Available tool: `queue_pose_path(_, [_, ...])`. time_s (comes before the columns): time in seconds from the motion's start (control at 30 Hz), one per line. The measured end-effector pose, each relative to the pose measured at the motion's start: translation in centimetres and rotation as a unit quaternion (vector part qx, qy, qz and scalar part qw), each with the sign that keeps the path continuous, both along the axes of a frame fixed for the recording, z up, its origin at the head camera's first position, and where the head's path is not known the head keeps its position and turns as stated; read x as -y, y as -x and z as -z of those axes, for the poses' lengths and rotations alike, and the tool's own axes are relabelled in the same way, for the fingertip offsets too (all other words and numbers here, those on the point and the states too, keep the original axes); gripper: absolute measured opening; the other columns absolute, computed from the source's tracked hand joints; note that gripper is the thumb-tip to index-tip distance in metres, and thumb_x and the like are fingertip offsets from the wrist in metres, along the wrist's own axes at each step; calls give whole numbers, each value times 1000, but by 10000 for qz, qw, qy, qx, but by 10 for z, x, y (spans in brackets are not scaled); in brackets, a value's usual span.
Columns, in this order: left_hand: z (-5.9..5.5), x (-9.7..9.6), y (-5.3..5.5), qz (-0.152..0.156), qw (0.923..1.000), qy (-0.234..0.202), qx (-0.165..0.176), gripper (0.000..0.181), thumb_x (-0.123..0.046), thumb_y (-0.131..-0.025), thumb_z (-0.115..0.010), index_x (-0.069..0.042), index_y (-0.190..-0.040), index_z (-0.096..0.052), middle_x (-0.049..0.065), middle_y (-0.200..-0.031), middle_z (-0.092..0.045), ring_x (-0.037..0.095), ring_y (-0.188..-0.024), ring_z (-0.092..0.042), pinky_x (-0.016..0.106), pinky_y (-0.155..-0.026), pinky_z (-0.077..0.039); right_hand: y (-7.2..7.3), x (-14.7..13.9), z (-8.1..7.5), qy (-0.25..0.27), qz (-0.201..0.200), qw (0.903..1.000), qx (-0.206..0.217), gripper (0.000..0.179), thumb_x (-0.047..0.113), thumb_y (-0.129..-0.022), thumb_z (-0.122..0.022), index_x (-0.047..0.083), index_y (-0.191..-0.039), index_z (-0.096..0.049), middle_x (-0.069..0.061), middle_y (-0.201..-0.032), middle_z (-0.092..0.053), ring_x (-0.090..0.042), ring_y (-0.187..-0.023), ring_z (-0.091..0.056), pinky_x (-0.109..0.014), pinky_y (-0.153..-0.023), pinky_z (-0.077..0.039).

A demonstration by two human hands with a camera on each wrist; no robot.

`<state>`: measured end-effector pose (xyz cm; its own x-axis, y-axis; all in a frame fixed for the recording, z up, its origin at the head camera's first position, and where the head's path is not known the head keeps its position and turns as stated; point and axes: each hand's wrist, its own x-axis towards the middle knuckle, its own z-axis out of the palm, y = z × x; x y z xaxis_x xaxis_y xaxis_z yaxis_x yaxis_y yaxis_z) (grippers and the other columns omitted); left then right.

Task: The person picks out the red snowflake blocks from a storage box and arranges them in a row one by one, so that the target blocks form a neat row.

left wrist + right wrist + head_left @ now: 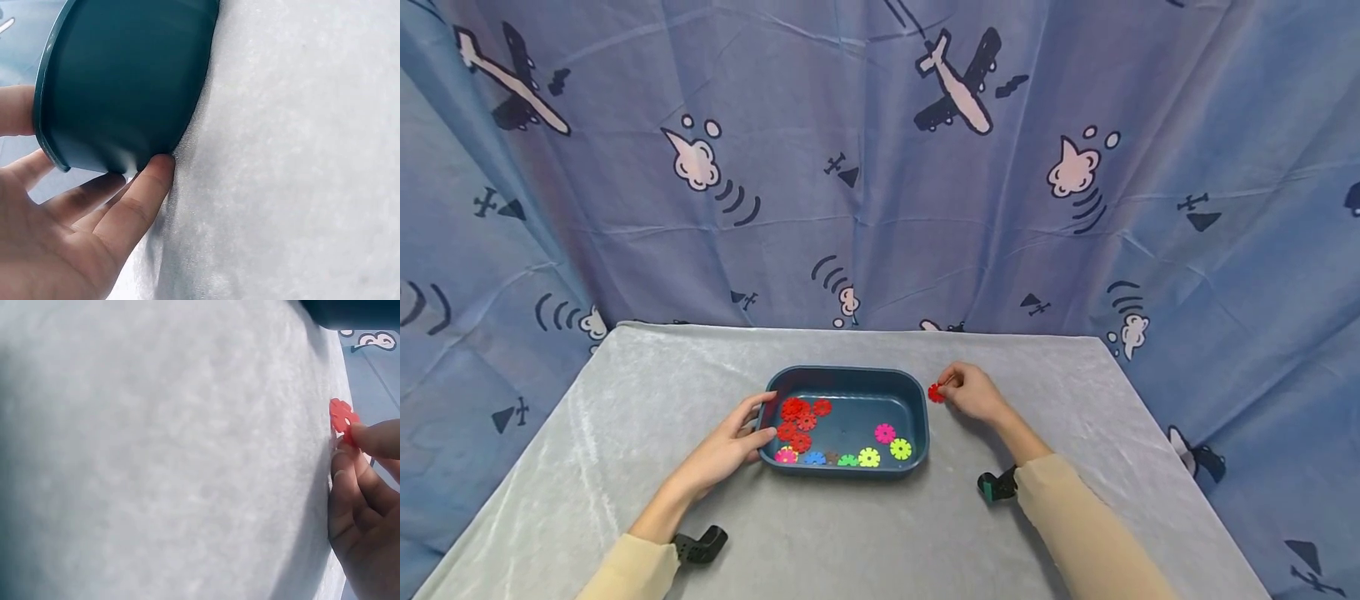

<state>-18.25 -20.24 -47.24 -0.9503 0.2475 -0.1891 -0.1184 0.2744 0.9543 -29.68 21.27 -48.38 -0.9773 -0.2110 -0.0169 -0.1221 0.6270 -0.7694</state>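
Observation:
My left hand (724,451) holds the left end of a dark teal plastic tub (853,410). Its thumb hooks over the rim, while the fingers press the outer wall in the left wrist view, one fingertip near the tub's base (125,81). Just beyond the tub's right end, my right hand (973,395) pinches a red flower-shaped plastic disc (342,415) between thumb and fingers, close above the cloth. Inside the tub, several red discs (806,422) cluster at the left. Along the near side lie a blue disc (814,458), green disc (847,460) and yellow discs (900,449).
A pale cloth (940,533) covers the table. Behind it hangs a blue curtain (880,192) printed with airplanes. A pink disc (884,433) lies toward the tub's right side. Black wrist devices (702,545) sit on both forearms.

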Motion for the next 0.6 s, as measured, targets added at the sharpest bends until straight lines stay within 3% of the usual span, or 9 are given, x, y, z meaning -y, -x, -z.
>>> queue_pose_path(0.3, [1,-2,-2,11,10000,-69,27,61,-23,-104,-60,-22,-158,-31,25,-162,-19,43,-142,-39,51,-102,-48,-3,-2,-2,-551,135,9977,-377,5,4,-92,-68,1,-95,-67,-8,-79,-64,-20,-72,-56,-32,-68,-45])
queue_pose_path(0.6, [-1,-2,0,4,10000,-17,23,61,-21,-105,-58,-22,-159,-30,25,-162,-19,44,-142,-39,52,-103,-48,-7,-4,-23,-536,98,9981,-289,9,7,-98,-64,1,-103,-68,-9,-84,-63,-17,-64,-58,-32,-58,-50])
